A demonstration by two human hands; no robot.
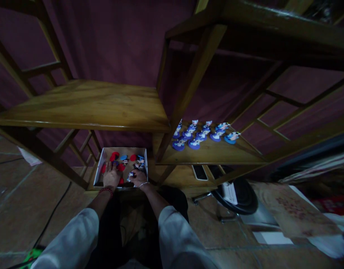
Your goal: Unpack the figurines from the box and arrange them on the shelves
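Both hands reach into a shallow white cardboard box on the low shelf. My left hand, with a red bead bracelet, lies palm down among red pieces, its fingers stretched out. My right hand has its fingers closed around a small white-and-blue figurine; part of it is covered by the fingers. Further back in the box lie a blue disc, another red disc and several small dark and blue figure pieces.
On the shelf to the right stand several figurines on purple and blue bases. A phone lies lower down. A wooden shelf board overhangs the box, with a post beside it. A black round stool stands right.
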